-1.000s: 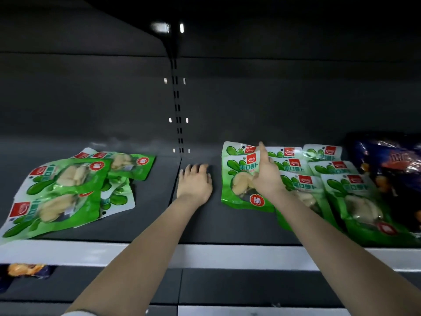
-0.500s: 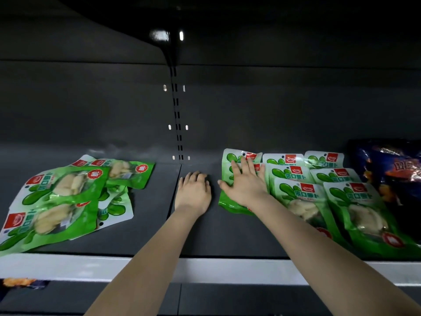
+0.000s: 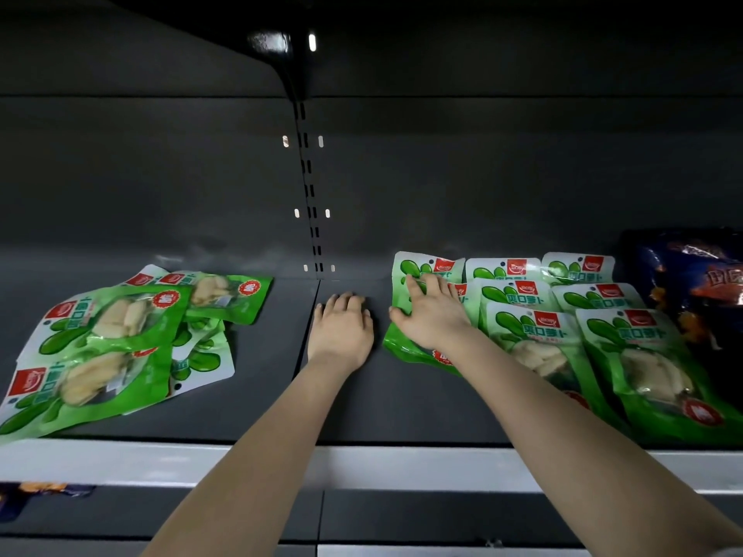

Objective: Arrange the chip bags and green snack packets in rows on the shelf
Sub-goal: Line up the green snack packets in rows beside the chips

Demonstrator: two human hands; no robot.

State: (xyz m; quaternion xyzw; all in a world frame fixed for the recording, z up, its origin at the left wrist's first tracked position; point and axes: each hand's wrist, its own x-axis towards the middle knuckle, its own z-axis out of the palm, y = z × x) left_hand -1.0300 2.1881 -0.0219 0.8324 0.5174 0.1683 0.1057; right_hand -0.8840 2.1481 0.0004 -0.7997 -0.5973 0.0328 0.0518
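My right hand [image 3: 432,315] lies flat with straight fingers on a green snack packet [image 3: 406,275], the leftmost of the rows. Right of it, several green packets [image 3: 627,335] overlap in neat rows running front to back. A loose pile of green packets [image 3: 108,335] lies askew on the left part of the shelf. My left hand [image 3: 341,327] rests palm down on the bare dark shelf [image 3: 402,404] between the pile and the rows, its fingers curled slightly at the tips and holding nothing. A dark blue chip bag [image 3: 699,283] lies at the far right.
The shelf's white front edge [image 3: 362,464] runs across below my forearms. A slotted upright [image 3: 307,174] divides the back wall. On the lower shelf at the bottom left, part of another bag [image 3: 44,492] shows.
My right hand went from holding the green packet by its top to lying flat on it, and the packet now lies against the rows. The left hand has stayed put.
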